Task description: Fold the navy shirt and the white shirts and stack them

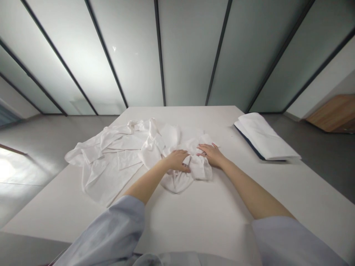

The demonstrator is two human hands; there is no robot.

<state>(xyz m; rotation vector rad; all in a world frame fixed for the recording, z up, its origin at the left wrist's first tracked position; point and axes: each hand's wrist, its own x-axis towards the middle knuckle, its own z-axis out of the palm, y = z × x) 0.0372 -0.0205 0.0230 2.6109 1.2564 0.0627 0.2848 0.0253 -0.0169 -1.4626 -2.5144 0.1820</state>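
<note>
A crumpled white garment (201,168) lies bunched on the white table in front of me. My left hand (177,160) grips its left side, the thumb apart from the fingers and cloth between them. On the right side, my right hand (212,154) has its fingers bent over the same cloth, with one finger lifted a little. Folds hide some of the fingertips. Just left of my hands, more white clothing (111,155) is spread in loose wrinkles and reaches over the table's left edge. Whether the two heaps are joined cannot be made out.
A folded white cloth with a dark underside (263,135) rests at the table's right edge, its corner sticking out past it. The white table (194,218) ends near frosted glass panels (185,51). A wooden piece (332,112) stands on the floor at far right.
</note>
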